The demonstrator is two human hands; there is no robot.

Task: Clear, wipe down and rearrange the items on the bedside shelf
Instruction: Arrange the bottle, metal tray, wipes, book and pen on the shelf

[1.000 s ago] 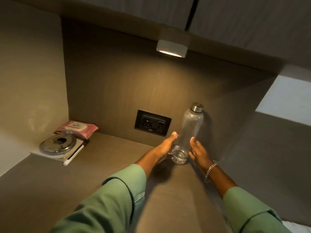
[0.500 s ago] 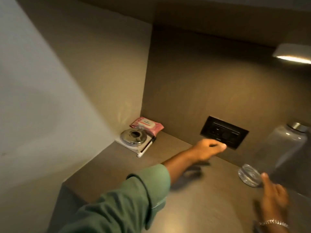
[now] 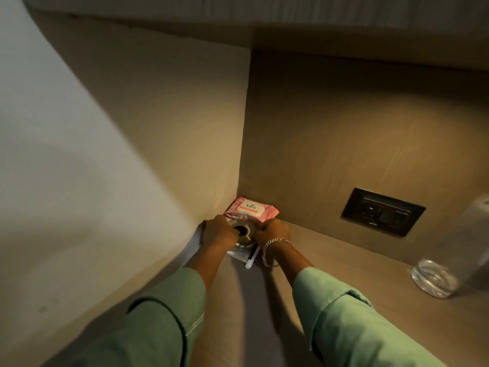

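Observation:
In the back left corner of the wooden shelf [image 3: 330, 263] lies a round silver metal dish [image 3: 242, 238] on a white pad, with a white pen [image 3: 251, 259] along the pad's right edge. My left hand [image 3: 218, 233] grips the dish's left rim and my right hand [image 3: 272, 231] grips its right rim. A pink wipes pack [image 3: 251, 209] leans in the corner just behind the dish. The clear water bottle [image 3: 449, 266] stands on the shelf at the far right, apart from both hands.
A black wall socket [image 3: 382, 211] is set in the back panel between the corner and the bottle. A side wall closes the shelf on the left. My green sleeves fill the foreground.
Both hands have left the water bottle and moved left to the corner, where they now hold the metal dish. The view has swung left, so the bottle sits at the right edge.

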